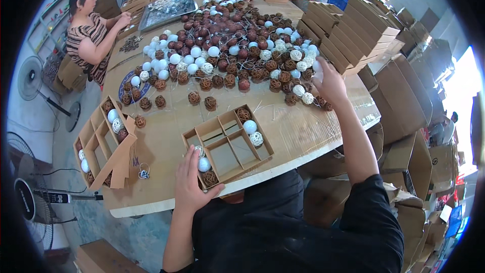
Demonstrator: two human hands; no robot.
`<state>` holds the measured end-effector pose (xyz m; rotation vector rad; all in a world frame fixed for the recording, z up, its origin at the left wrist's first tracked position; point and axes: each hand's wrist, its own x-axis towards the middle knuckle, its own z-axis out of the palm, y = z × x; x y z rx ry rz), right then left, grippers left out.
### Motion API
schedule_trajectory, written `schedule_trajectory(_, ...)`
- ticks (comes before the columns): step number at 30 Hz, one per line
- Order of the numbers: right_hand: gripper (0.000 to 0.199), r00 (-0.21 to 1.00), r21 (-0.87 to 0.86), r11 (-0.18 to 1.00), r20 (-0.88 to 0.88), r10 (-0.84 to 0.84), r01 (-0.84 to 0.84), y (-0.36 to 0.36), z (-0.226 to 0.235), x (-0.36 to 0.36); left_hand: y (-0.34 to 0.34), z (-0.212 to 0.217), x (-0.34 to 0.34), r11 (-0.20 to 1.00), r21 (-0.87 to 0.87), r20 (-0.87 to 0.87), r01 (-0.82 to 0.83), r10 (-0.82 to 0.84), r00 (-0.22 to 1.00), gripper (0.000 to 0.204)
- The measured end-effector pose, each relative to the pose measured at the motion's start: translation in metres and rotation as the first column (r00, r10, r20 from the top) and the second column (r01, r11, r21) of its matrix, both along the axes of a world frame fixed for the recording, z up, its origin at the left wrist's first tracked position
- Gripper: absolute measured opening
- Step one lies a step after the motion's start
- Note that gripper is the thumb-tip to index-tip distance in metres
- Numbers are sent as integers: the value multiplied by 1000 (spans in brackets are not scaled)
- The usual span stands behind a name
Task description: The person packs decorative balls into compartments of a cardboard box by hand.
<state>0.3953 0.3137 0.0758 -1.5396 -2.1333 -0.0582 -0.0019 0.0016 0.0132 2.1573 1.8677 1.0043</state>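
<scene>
In front of me, a divided cardboard box (231, 164) lies tilted near the table's front edge. White, white woven and brown woven balls fill its left and right end columns; its middle compartments hold no balls. My left hand (189, 184) grips the box's near left corner, fingers along the left end and thumb along the near side. My right hand (331, 83) reaches to the right edge of a large pile of balls (222, 40), its fingers closed around a white ball (317, 65). The fingertips are partly hidden.
A second partly filled divided box (103, 141) sits at the left table edge, near a small pine-cone ornament (144, 173). Stacked cardboard boxes (361, 33) stand at the right. A metal tray (168, 11) lies farther back. A person in stripes (91, 35) works at the left; others work beyond.
</scene>
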Motion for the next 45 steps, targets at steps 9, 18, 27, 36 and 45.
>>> schedule_trajectory(9,71,564,-270,526,-86,821,-806,-181,54,-142,-7,28,31,955,297,309,-6,-90,947,69)
schedule_trajectory(18,69,607,-162,624,-507,613,-765,-223,21,-172,15,27,33,979,23,641,-202,141,755,27)
schedule_trajectory(27,36,809,-110,911,-511,291,-397,-200,3,-105,12,28,-26,993,-115,976,22,109,187,52)
schedule_trajectory(36,33,767,-211,929,-632,109,-305,-127,-6,-92,92,38,-9,968,-137,736,-210,241,632,19)
schedule_trajectory(45,48,307,-8,974,-950,64,-227,-89,-50,-128,184,49,-8,972,218,542,-93,-41,839,112)
